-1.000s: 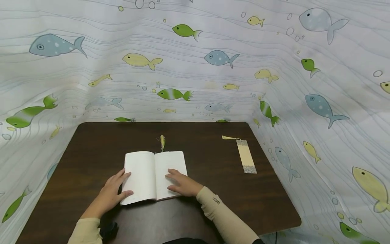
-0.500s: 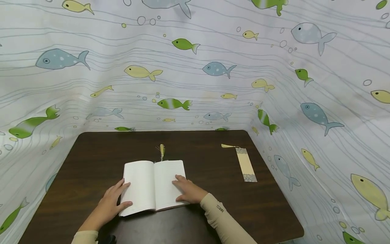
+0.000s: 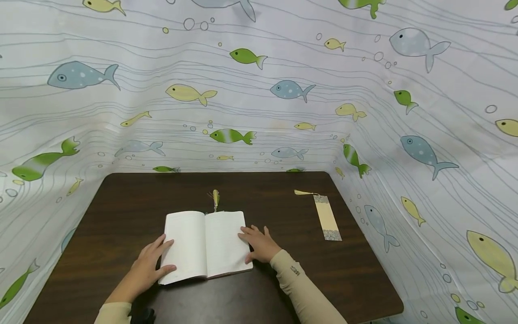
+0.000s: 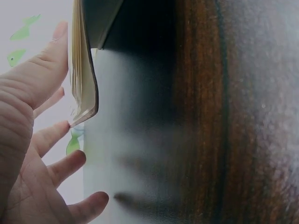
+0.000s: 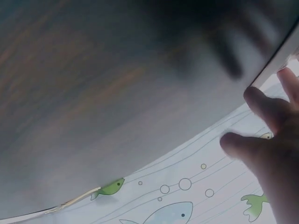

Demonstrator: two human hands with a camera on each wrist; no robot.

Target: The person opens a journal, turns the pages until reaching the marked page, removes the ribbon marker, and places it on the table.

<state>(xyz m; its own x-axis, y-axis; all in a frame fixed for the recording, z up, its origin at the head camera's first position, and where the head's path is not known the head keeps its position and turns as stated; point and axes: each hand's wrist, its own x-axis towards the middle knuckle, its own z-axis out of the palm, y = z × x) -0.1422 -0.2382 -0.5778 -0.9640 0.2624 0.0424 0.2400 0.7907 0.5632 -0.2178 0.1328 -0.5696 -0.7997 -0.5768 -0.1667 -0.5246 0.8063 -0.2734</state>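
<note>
Beige sleeve [image 3: 301, 279] on the right arm, and past its cuff the right hand [image 3: 259, 245] sits at the outer edge of the right page [image 3: 224, 243], fingers loosely spread, not gripping anything. Some fingertips overlap the page margin, but how hard they press, if at all, I honestly can't tell. Left hand [image 3: 141, 272] has the same relaxed look: fingers apart at the book's left edge, thumb over the left page [image 3: 184, 245], and the left wrist view shows the lower fingers clear of the corner, so no clamp there either.

Between them is the book itself, spread on the near half of the dark wood table [image 3: 275, 207], left of centre. Can't tell whether its near left corner touches the wood.

My read is that the step in hand is just steadying the pages. To do it well I'd go light on the outer margins, both sides evenly, and smooth out from the fold rather than shove at the edges, since sideways pressure could buckle the paper. Go easy near the top too: a yellow tassel [image 3: 216, 198] sticks out past the fold and could get snagged.

Further out, well to the right, a cream bookmark [image 3: 327, 218] with its own tassel lies on the table, and behind everything there's a fish-print cloth [image 3: 247, 112].
</note>
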